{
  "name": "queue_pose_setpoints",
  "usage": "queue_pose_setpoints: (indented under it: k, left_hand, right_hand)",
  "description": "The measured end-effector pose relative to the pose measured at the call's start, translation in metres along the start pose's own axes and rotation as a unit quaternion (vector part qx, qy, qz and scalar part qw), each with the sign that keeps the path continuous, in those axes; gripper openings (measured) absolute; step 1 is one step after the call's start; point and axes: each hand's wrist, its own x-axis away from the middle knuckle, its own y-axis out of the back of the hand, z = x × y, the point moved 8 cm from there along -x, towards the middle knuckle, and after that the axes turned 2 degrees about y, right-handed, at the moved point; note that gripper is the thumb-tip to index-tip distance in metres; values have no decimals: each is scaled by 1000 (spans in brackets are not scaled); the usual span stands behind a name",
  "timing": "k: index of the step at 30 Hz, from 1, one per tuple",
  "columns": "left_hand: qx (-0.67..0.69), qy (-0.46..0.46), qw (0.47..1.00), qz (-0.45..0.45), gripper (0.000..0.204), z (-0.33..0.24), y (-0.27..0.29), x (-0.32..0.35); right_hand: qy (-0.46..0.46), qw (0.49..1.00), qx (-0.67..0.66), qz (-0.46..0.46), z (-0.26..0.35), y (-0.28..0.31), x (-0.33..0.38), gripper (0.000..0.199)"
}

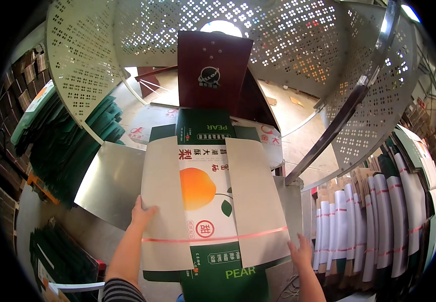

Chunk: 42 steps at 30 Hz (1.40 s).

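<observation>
Your left hand (141, 214) and right hand (301, 251) lie flat, gripping nothing, on the edges of the flattened green-and-white cardboard fruit carton (213, 201) on the steel desk (109, 183). Uneven pressure could skew it, so the pink strap (218, 237) may slip.

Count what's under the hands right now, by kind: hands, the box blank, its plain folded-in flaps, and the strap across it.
Hands: 2, the left hand and the right hand, each flat on a flap edge
Green fruit box blank: 1
Plain folded-in flaps: 2, left flap and right flap
Red strap: 1
Total: 6
</observation>
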Motion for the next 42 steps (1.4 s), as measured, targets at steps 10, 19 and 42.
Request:
queue_pose_setpoints:
  k: [10, 19, 42]
  left_hand:
    - [34, -24, 999, 24, 82, -27, -7, -3]
    - [-37, -83, 995, 41, 89, -40, -39, -42]
    - [-147, -100, 983, 41, 89, -51, -59, -42]
  right_hand:
    - [-107, 993, -45, 0, -30, -47, 18, 49]
    - [-174, 978, -95, -69, -85, -60, 21, 47]
    - [-149, 986, -56, 39, -95, -64, 19, 66]
